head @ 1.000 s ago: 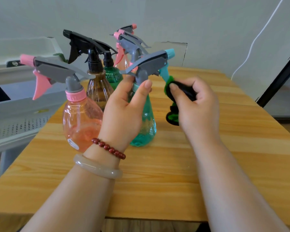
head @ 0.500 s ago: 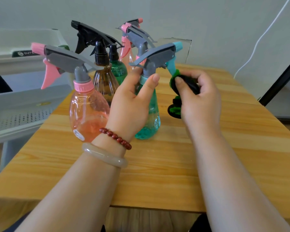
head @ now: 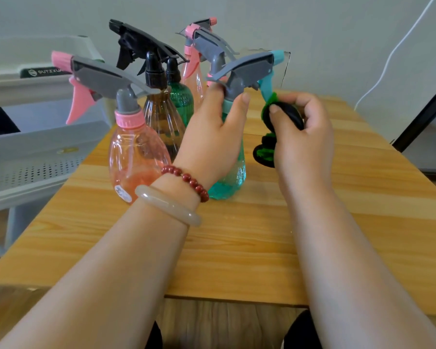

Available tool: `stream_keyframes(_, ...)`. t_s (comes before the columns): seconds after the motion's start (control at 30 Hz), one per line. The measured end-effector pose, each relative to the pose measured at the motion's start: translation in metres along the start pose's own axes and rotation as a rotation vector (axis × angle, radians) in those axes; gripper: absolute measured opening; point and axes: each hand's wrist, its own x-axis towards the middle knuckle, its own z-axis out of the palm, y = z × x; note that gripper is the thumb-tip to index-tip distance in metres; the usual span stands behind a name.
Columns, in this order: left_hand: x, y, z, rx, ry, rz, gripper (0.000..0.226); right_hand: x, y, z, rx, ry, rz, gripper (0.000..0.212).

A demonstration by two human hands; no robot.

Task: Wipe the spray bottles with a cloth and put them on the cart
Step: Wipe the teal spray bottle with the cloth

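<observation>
A teal spray bottle (head: 233, 181) with a grey head stands upright on the wooden table (head: 337, 202). My left hand (head: 213, 142) grips its neck and upper body. My right hand (head: 303, 137) holds a black and green cloth (head: 286, 117) pressed against the bottle's teal trigger. To the left stands a pink bottle (head: 134, 157) with a grey and pink head. Behind it are a brown bottle (head: 161, 117) with a black head, a green bottle (head: 183, 98) and another pink bottle (head: 194, 74).
A light grey cart (head: 30, 149) with perforated shelves stands left of the table, its top tray level with the bottle heads. A white cable (head: 393, 54) hangs on the wall at the right. A dark door frame (head: 423, 114) borders the right side.
The view has shifted slightly. My right hand has worked the cloth up along the teal trigger. My left hand keeps its hold on the teal bottle.
</observation>
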Motion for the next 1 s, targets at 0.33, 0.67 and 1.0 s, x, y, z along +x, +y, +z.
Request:
stream_keyframes(0.33, -0.001, -0.014, 0.003, -0.021, 0.023, 0.094, 0.007, 0.005, -0.005, 0.005, 0.034, 0.033, -0.187, 0.009)
stream_keyframes(0.67, 0.003, -0.016, 0.0, 0.021, 0.007, 0.115, 0.012, 0.009, -0.005, -0.004, -0.044, 0.02, -0.177, 0.009)
stream_keyframes(1.0, 0.002, -0.018, -0.001, 0.025, 0.007, 0.108, 0.007, 0.011, 0.006, -0.009, -0.102, 0.02, -0.136, 0.015)
